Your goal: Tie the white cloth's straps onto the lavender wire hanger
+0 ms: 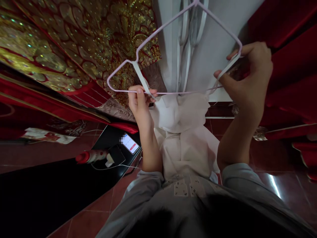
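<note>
A pale lilac clothes hanger is held up in front of me. A white garment hangs from it by two white straps. My left hand is closed, pinching the left strap just under the hanger's bottom bar. My right hand is closed on the right strap at the hanger's right shoulder. The garment falls between my forearms towards my grey sleeves.
A red and gold embroidered garment hangs at the upper left. Dark red cloth hangs on the right. On a black surface lie a lit phone, a red-capped object and a white cable. The floor is red tile.
</note>
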Demonstrator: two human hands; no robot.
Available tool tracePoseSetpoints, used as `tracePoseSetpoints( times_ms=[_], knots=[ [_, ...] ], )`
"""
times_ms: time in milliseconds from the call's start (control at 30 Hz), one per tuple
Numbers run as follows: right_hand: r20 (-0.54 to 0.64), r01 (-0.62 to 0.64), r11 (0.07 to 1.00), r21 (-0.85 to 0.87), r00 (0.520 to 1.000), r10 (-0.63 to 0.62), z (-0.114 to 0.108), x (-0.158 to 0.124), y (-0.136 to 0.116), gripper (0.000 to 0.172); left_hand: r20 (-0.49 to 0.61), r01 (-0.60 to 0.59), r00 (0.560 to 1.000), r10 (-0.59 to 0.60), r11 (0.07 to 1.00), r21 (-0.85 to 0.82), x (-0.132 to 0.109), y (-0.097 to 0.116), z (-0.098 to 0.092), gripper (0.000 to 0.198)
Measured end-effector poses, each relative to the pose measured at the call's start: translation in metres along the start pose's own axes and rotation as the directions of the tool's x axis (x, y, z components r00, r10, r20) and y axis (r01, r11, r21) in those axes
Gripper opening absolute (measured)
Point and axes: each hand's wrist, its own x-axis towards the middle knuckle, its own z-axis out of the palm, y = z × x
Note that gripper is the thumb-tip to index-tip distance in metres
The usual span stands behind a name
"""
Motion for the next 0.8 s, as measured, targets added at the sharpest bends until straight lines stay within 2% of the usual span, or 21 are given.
tracePoseSetpoints(
  times_ms=[67, 133, 200, 233, 267, 300, 333, 367, 400, 433, 500, 567, 700, 800],
  knots=[
    [-0.081, 0.132, 0.988, -0.081, 0.987, -0.139, 0.010, -0.002, -0.008, 0.047, 0.000, -0.003, 1.000, 0.003, 1.000, 0.013, 0.000, -0.001, -0.001, 0.030],
    [-0.258, 0.242, 0.964, -0.109, 0.930, -0.263, 0.017, -0.010, -0.013, 0.054, 0.014, -0.001, 1.000, 0.001, 1.000, 0.013, -0.001, -0.001, -0.001, 0.030],
    [-0.408, 0.283, 0.956, -0.072, 0.867, -0.287, 0.024, -0.023, -0.016, 0.051, 0.029, 0.011, 1.000, -0.011, 1.000, 0.017, -0.003, -0.001, 0.001, 0.028],
    [-0.404, 0.281, 0.959, -0.038, 0.873, -0.272, 0.030, -0.031, -0.018, 0.046, 0.030, 0.018, 0.999, -0.019, 0.999, 0.027, -0.004, -0.001, 0.002, 0.027],
    [-0.324, 0.275, 0.961, -0.011, 0.909, -0.263, 0.036, -0.038, -0.021, 0.041, 0.024, 0.025, 0.999, -0.026, 0.999, 0.036, -0.005, -0.001, 0.003, 0.026],
    [-0.181, 0.269, 0.963, 0.006, 0.947, -0.264, 0.042, -0.045, -0.023, 0.037, 0.011, 0.026, 1.000, -0.026, 0.999, 0.041, -0.005, -0.001, 0.004, 0.025],
    [-0.013, 0.261, 0.965, 0.012, 0.965, -0.261, 0.049, -0.052, -0.024, 0.037, -0.001, 0.024, 1.000, -0.024, 0.999, 0.045, -0.005, 0.000, 0.004, 0.024],
    [0.134, 0.253, 0.967, 0.005, 0.958, -0.252, 0.056, -0.057, -0.026, 0.038, -0.010, 0.020, 1.000, -0.020, 0.999, 0.046, -0.005, 0.000, 0.004, 0.024],
    [0.233, 0.245, 0.970, -0.011, 0.943, -0.235, 0.062, -0.062, -0.026, 0.040, -0.008, 0.020, 1.000, -0.020, 0.999, 0.045, -0.005, 0.002, 0.003, 0.024],
    [0.270, 0.232, 0.972, -0.029, 0.938, -0.216, 0.067, -0.066, -0.026, 0.043, 0.010, 0.029, 1.000, -0.029, 0.999, 0.043, -0.004, 0.003, 0.001, 0.024],
    [0.210, 0.188, 0.981, -0.040, 0.962, -0.176, 0.074, -0.071, -0.025, 0.042, 0.073, 0.065, 0.995, -0.069, 0.996, 0.064, -0.004, 0.009, -0.006, 0.023],
    [0.126, 0.151, 0.988, -0.026, 0.981, -0.146, 0.078, -0.074, -0.022, 0.033, 0.167, 0.118, 0.976, -0.140, 0.984, 0.137, -0.006, 0.019, -0.016, 0.024],
    [0.092, 0.128, 0.992, -0.004, 0.988, -0.127, 0.085, -0.073, -0.020, 0.026, 0.341, 0.129, 0.904, -0.258, 0.925, 0.356, -0.008, 0.050, -0.040, 0.035],
    [0.068, 0.140, 0.990, 0.004, 0.988, -0.140, 0.092, -0.072, -0.019, 0.027, 0.460, 0.111, 0.842, -0.283, 0.924, 0.366, -0.005, 0.074, -0.045, 0.046]
  ],
)
